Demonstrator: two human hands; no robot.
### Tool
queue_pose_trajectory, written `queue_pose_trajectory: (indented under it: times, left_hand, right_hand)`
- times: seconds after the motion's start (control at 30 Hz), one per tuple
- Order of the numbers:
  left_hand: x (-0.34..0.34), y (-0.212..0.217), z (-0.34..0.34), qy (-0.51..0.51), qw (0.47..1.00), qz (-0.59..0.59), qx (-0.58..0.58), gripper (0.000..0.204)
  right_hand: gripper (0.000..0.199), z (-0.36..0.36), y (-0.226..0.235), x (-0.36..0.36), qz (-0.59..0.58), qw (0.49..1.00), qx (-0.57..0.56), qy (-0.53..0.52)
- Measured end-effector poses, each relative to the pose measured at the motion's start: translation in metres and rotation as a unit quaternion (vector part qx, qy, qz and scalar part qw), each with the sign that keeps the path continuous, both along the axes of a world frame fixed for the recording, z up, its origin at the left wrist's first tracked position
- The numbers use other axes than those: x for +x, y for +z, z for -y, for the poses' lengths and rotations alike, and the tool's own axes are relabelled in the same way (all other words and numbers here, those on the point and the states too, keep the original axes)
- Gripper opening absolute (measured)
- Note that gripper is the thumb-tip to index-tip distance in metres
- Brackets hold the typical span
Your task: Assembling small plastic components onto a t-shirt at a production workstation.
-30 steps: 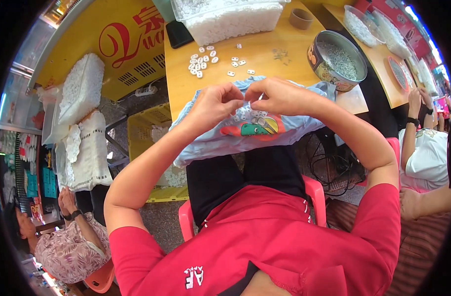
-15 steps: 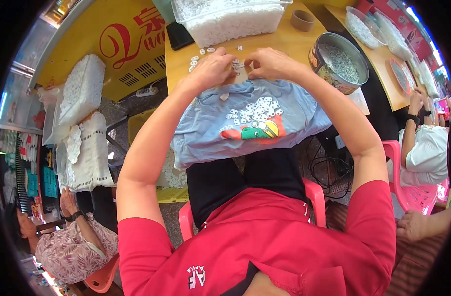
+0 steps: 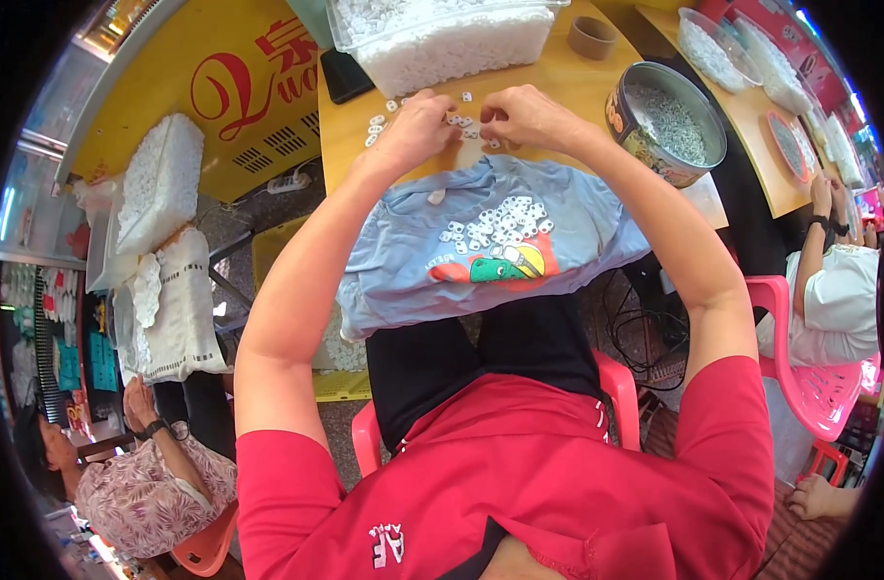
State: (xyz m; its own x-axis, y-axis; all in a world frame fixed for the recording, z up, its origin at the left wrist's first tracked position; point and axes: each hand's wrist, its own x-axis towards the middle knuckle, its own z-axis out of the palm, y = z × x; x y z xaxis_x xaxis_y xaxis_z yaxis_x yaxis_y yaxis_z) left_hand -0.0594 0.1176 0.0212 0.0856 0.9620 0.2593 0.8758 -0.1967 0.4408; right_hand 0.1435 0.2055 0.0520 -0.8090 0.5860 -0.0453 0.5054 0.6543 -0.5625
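Both my hands work low over the wooden table (image 3: 548, 87), facing each other just beyond a light blue shirt (image 3: 384, 280) spread across my lap. My left hand (image 3: 420, 130) has its fingers curled and pressed together; whatever is in them is hidden. Opposite it, my right hand (image 3: 531, 118) is closed in a pinch, its contents too small to name. Small white plastic pieces (image 3: 467, 133) with dark holes lie between the fingertips. More loose white pieces (image 3: 375, 130) sit left of my left hand. A pile of similar pieces (image 3: 500, 222) rests on the shirt.
Behind my hands stands a clear bin (image 3: 451, 68) heaped with white pieces. To the right are a round tin (image 3: 645, 159) of small metal parts and a brown ring (image 3: 592, 39). A black phone-like slab (image 3: 345, 75) lies at left. Other people sit on both sides.
My hands have shifted slightly and stay near the same spot. More white pieces show between them. At the right, another person's hand has moved lower and farther out.
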Motion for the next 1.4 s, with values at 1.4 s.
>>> queue_pose_trajectory:
  times: [1.4]
  left_hand:
    - [0.012, 0.018, -0.036, 0.09, 0.964, 0.129, -0.215, 0.014]
  right_hand:
    - [0.03, 0.014, -0.008, -0.043, 0.025, 0.997, 0.049, -0.059]
